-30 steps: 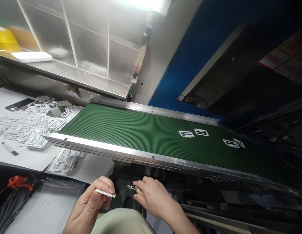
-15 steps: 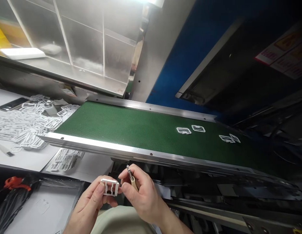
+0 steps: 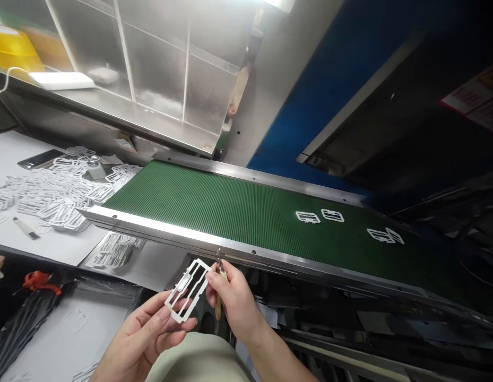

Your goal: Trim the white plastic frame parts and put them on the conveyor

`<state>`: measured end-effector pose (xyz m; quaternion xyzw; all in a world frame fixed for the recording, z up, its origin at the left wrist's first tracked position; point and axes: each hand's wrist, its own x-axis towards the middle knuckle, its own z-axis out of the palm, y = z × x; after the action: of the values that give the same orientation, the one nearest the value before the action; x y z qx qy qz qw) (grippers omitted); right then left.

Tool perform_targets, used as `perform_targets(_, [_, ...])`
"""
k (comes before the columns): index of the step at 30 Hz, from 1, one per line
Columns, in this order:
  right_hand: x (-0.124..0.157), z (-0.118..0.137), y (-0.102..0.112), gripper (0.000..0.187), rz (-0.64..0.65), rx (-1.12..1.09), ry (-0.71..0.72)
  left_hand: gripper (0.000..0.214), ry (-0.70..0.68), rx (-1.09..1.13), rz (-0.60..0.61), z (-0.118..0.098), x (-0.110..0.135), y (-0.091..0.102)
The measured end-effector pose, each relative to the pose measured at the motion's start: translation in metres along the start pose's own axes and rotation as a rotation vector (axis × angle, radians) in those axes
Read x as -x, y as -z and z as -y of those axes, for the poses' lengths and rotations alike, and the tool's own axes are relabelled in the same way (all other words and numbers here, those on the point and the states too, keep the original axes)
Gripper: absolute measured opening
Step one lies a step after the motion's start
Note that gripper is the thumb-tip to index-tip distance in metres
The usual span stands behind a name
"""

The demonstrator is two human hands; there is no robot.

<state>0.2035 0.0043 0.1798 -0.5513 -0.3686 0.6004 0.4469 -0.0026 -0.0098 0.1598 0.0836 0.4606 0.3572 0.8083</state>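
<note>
Head view: my left hand [image 3: 145, 334] pinches a white plastic frame [image 3: 188, 291] at its lower end, below the conveyor belt [image 3: 214, 204]. My right hand [image 3: 234, 302] pinches the frame's upper corner, fingers also wrapped around a small tool [image 3: 218, 286]. More white frames [image 3: 51, 199] lie heaped on the tabletop [image 3: 51, 254].

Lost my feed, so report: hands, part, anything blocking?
Left hand pinches white plastic frame at its lower end. Right hand grips a small tool, fingertips on the frame's top. Nothing between hands; conveyor belt behind.
</note>
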Motion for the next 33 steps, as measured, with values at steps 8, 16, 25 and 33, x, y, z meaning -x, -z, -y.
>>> perform_targets(8, [-0.005, -0.030, -0.003, 0.038, 0.032, 0.174, -0.022, 0.053, -0.224, -0.124, -0.128, 0.013, -0.013, 0.029])
perform_targets(16, [-0.009, -0.070, 0.002, 0.018, 0.180, 0.461, -0.161, 0.030, -0.221, 0.005, -0.383, 0.046, -0.070, 0.140])
perform_targets(25, [0.004, -0.116, 0.029, 0.028, 0.133, 0.460, -0.298, 0.007, -0.367, 0.150, -0.687, -0.020, -0.169, 0.244])
perform_targets(33, [0.014, -0.124, 0.029, 0.034, 0.073, 0.435, -0.339, 0.007, -0.361, 0.104, -0.706, -0.048, -0.239, 0.262])
